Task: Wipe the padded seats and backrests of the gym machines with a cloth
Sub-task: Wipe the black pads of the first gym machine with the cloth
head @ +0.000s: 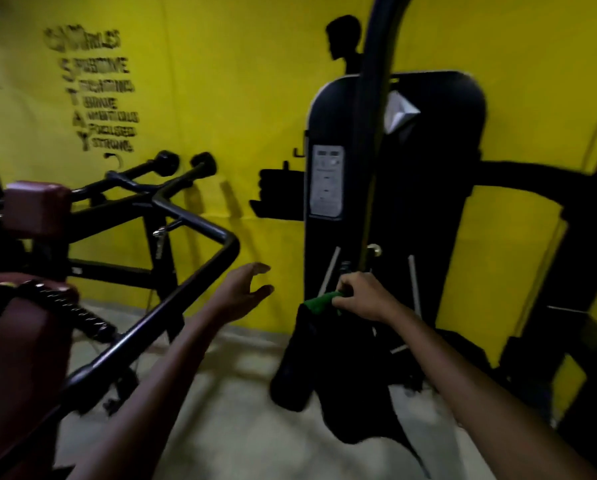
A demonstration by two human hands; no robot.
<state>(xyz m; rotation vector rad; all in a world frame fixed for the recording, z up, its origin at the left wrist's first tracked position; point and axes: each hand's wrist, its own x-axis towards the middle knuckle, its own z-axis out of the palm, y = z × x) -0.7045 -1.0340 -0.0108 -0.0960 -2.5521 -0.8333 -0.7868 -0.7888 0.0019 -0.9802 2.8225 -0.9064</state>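
My right hand (362, 296) is closed on a green cloth (319, 301) and presses it on the top of a black padded seat (297, 362) of the machine straight ahead. My left hand (245, 289) hovers open in the air to the left of that pad, fingers apart, touching nothing. A dark red padded seat (20, 348) and a dark red pad (35, 207) belong to the machine at the far left. The picture is blurred.
A tall black weight-stack housing (394, 168) with a white label stands behind the black pad against the yellow wall. A curved black bar (158, 317) of the left machine crosses below my left arm. Pale floor (227, 410) lies between the machines.
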